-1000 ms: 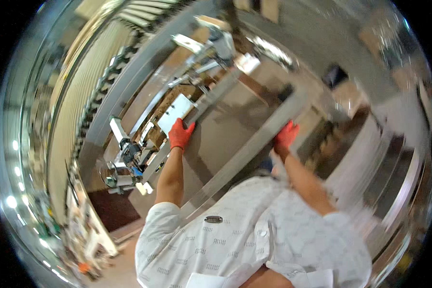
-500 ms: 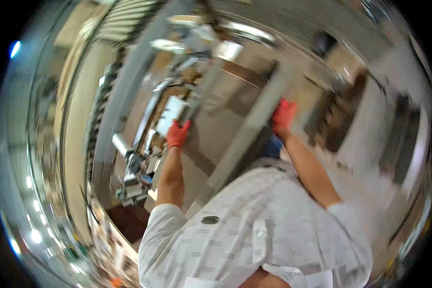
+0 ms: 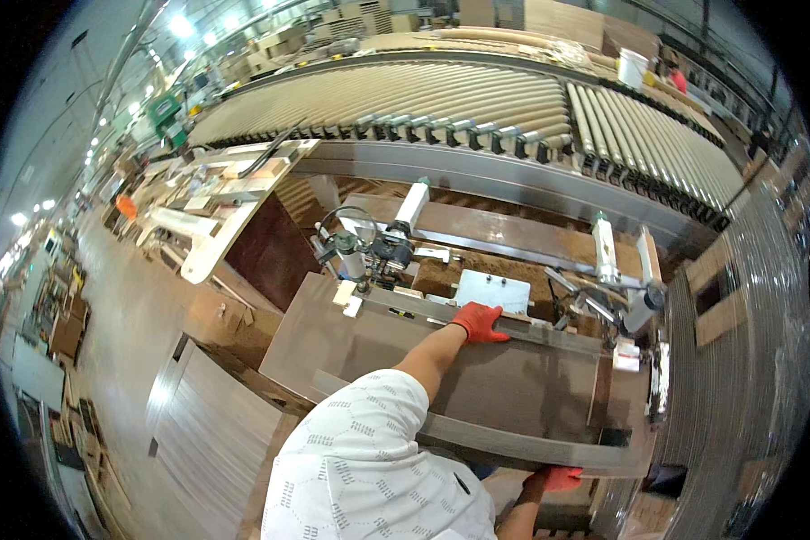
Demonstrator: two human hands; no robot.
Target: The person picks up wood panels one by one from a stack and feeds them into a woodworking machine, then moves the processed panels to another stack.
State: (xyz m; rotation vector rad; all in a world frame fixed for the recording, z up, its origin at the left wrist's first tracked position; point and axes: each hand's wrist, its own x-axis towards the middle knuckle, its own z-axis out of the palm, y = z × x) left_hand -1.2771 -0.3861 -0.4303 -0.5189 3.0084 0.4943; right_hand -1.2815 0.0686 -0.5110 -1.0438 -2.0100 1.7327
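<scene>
A dark brown flat panel [image 3: 513,387] lies on a machine bed, with a grey metal rail [image 3: 549,335] along its far edge and another rail [image 3: 513,445] along its near edge. My left hand [image 3: 480,321], in a red glove, grips the far edge where the panel meets the rail. My right hand [image 3: 556,477], also red-gloved, holds the near edge at the lower right and is partly hidden behind my white patterned shirt [image 3: 378,468]. A small pale metal plate [image 3: 493,291] sits just beyond my left hand.
Clamps and air cylinders [image 3: 369,247] stand behind the panel, with white cylinders [image 3: 605,247] to the right. A wide roller conveyor [image 3: 423,90] fills the back. Pale boards [image 3: 216,423] are stacked lower left, wrapped stacks [image 3: 747,360] at the right. A white bucket [image 3: 632,65] stands far back.
The view has swung sharply round, and the panel now appears lying level across the machine bed. Both gloved hands stay on opposite edges of the panel.
</scene>
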